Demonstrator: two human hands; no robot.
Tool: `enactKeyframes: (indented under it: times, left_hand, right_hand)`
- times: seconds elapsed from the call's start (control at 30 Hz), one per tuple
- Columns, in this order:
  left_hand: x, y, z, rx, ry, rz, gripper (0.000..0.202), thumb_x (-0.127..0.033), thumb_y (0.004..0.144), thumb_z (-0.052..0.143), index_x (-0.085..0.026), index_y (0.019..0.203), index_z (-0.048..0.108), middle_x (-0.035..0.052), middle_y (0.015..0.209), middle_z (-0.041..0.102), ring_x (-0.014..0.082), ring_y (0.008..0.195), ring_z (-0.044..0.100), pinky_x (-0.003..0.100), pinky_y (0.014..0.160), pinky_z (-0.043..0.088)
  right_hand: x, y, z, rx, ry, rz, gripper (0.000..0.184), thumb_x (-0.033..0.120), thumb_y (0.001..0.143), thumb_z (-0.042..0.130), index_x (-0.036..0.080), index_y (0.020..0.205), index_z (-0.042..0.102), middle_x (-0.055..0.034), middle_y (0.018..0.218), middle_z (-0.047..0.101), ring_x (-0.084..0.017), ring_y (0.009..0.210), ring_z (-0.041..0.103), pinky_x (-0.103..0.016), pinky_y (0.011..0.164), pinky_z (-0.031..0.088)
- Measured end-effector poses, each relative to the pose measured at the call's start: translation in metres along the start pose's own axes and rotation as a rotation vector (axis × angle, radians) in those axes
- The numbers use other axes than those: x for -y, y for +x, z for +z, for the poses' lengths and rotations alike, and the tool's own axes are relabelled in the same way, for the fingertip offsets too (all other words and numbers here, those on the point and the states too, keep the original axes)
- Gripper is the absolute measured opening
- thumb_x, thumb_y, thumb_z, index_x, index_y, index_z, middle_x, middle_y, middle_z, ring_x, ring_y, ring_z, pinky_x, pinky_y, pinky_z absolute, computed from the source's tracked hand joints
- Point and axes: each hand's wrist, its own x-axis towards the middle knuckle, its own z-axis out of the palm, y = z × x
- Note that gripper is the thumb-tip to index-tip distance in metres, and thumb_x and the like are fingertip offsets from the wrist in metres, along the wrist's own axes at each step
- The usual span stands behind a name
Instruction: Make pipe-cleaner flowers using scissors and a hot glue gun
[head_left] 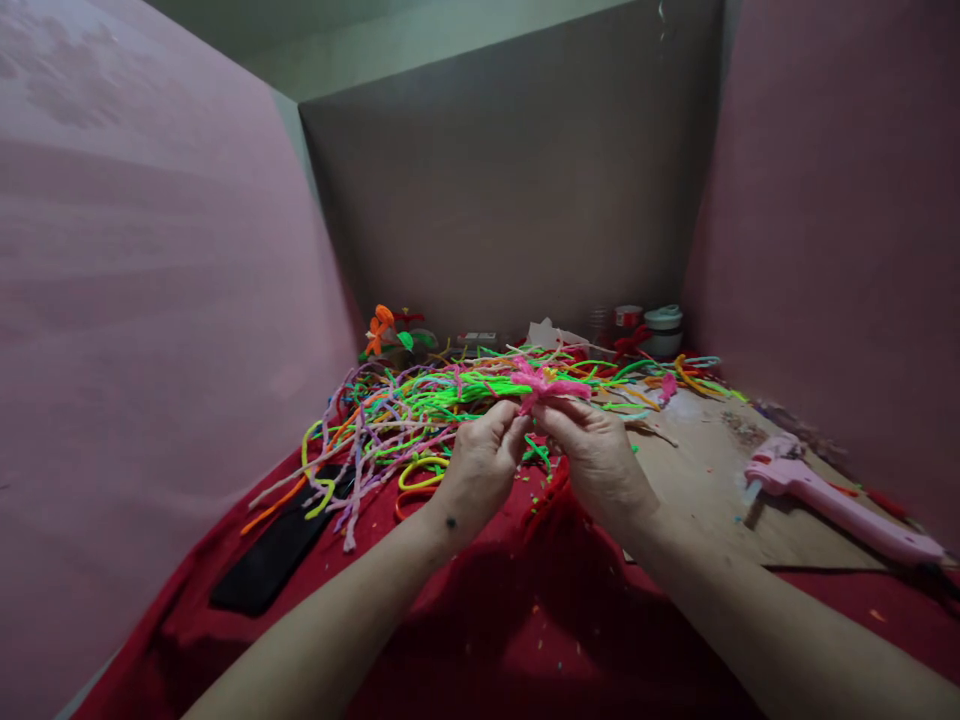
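Observation:
Pinched between both hands is a pink pipe-cleaner flower with a small yellow centre, its petals spread above my fingertips. My left hand is closed on its lower part from the left. From the other side my right hand grips it just under the petals, thumb and forefinger together. The exact spot each fingertip presses is partly hidden. Behind the hands lies a big tangled heap of pipe cleaners in green, pink, purple, orange and yellow.
A pink glue gun rests on a cardboard sheet at right. Scissors with orange-red handles and a black flat object are at left on red cloth. An orange flower and lidded container stand behind.

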Motion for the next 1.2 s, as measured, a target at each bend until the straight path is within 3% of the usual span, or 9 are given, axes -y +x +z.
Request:
enactKeyframes:
  times: [0.13,0.23,0.53,0.7,0.83,0.93,1.03,1.13,1.2]
  left_hand:
    - [-0.002,0.0,-0.001,0.159,-0.522,-0.25,0.028,-0.04,0.082,0.051,-0.018,0.066,0.043,-0.0093,0.048,0.029,0.0032,0.036,0.02,0.017,0.035,0.016]
    - [0.0,0.001,-0.003,0.259,-0.784,-0.308,0.021,-0.036,0.082,0.053,-0.017,0.073,0.048,-0.0103,0.048,0.031,0.0014,0.034,0.015,0.014,0.033,0.015]
    - [0.026,0.005,-0.011,0.547,-1.194,-0.396,0.013,-0.024,0.085,0.049,-0.014,0.079,0.056,-0.011,0.046,0.026,0.0008,0.031,0.008,0.011,0.027,0.026]
    - [0.03,0.004,-0.01,0.603,-1.265,-0.404,0.014,-0.023,0.086,0.046,-0.014,0.081,0.057,-0.0105,0.046,0.026,0.0012,0.031,0.007,0.011,0.026,0.027]
    - [0.025,0.014,-0.012,0.626,-1.184,-0.406,0.016,-0.024,0.086,0.046,-0.013,0.08,0.055,-0.0106,0.047,0.025,0.0014,0.032,0.009,0.011,0.028,0.027]
    - [0.017,0.025,-0.013,0.573,-1.021,-0.375,0.016,-0.029,0.084,0.05,-0.015,0.079,0.053,-0.01,0.049,0.029,0.0016,0.033,0.015,0.012,0.031,0.025]
    - [0.009,0.033,-0.006,0.336,-0.684,-0.245,0.021,-0.035,0.083,0.049,-0.016,0.075,0.05,-0.0079,0.051,0.036,0.0036,0.034,0.026,0.015,0.034,0.024]
    - [0.009,0.032,0.006,0.023,-0.225,-0.025,0.016,-0.033,0.082,0.05,-0.018,0.078,0.051,-0.003,0.06,0.05,0.0087,0.049,0.045,0.02,0.047,0.034]
    - [0.014,0.028,0.012,-0.076,0.035,0.085,0.012,-0.029,0.083,0.049,-0.019,0.079,0.052,-0.0011,0.065,0.054,0.0117,0.057,0.05,0.022,0.055,0.036]
  right_hand:
    - [-0.001,0.003,-0.002,0.021,0.056,0.025,0.008,0.024,0.07,0.067,0.02,0.075,0.071,0.0026,0.067,0.064,-0.01,0.063,0.049,-0.024,0.061,0.038]
    - [-0.001,0.005,-0.001,0.015,0.172,0.072,0.004,0.024,0.067,0.07,0.019,0.068,0.07,0.0038,0.061,0.061,-0.009,0.058,0.046,-0.023,0.057,0.036]
    - [-0.007,0.007,-0.007,0.164,0.22,0.232,0.016,0.028,0.07,0.068,0.017,0.059,0.066,0.0024,0.056,0.06,-0.008,0.052,0.046,-0.023,0.055,0.035]
    - [-0.007,0.008,-0.009,0.163,0.231,0.255,0.012,0.028,0.065,0.072,0.018,0.068,0.067,0.0022,0.057,0.061,-0.01,0.053,0.049,-0.024,0.056,0.037]
    - [-0.004,0.015,-0.008,0.112,0.238,0.229,0.012,0.025,0.062,0.072,0.018,0.057,0.064,0.0041,0.051,0.055,-0.009,0.05,0.045,-0.023,0.053,0.037]
    - [0.001,0.027,-0.008,0.057,0.197,0.182,0.015,0.023,0.061,0.071,0.018,0.052,0.061,0.0047,0.05,0.054,-0.009,0.047,0.042,-0.023,0.05,0.035]
    - [0.003,0.036,-0.009,0.018,0.15,0.141,0.008,0.022,0.06,0.071,0.018,0.059,0.064,0.0031,0.059,0.06,-0.011,0.054,0.048,-0.025,0.055,0.039]
    - [-0.002,0.036,-0.013,-0.02,0.103,0.053,0.006,0.021,0.06,0.07,0.018,0.064,0.066,0.0026,0.066,0.064,-0.012,0.062,0.052,-0.027,0.064,0.041]
    - [-0.009,0.033,-0.016,-0.05,0.061,0.027,0.005,0.023,0.064,0.068,0.018,0.066,0.066,0.0023,0.064,0.064,-0.012,0.061,0.051,-0.027,0.063,0.041]
